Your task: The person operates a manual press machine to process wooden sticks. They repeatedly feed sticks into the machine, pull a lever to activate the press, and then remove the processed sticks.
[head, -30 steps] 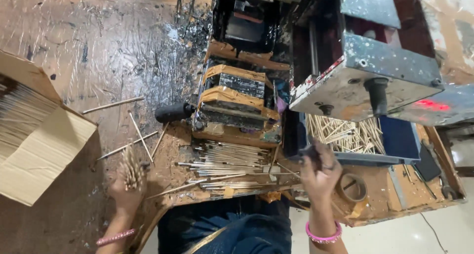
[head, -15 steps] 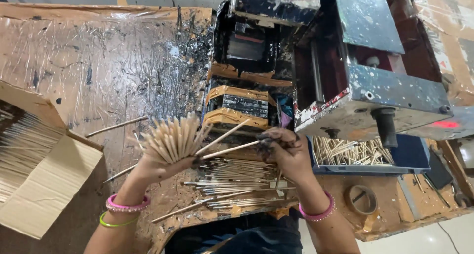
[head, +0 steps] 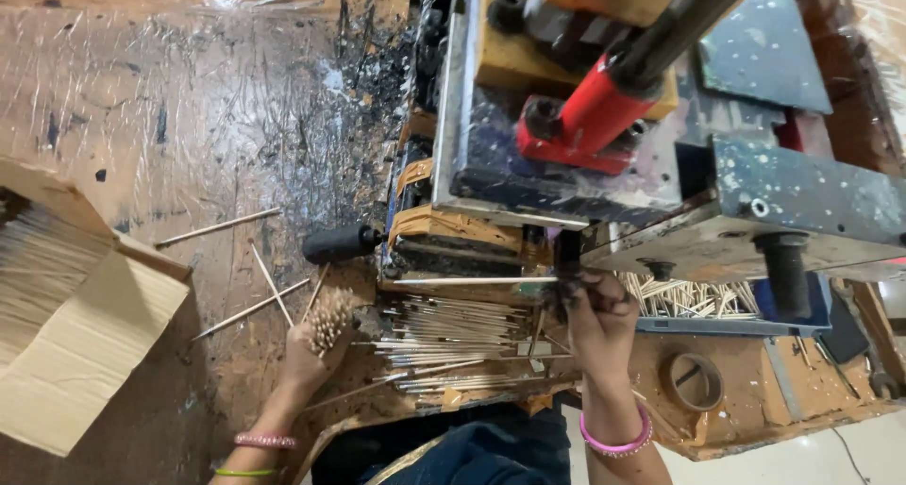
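Stick [head: 462,280] lies level, long axis left-right, tip pointing left, pinched in right hand [head: 596,315] at the machine [head: 661,164]. Left hand [head: 307,358] grips a bundle of sticks [head: 330,317], ends up.

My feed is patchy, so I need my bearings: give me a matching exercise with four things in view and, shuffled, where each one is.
Things:
1. stick bundle
2. single stick
3. cardboard box
4. tape roll

Places:
A. on the bench to the right of the right hand
B. at the far left edge, open, full of sticks
C. gripped upright in the left hand
D. held level by the right hand, under the machine

Pairs: 1-C, 2-D, 3-B, 4-A
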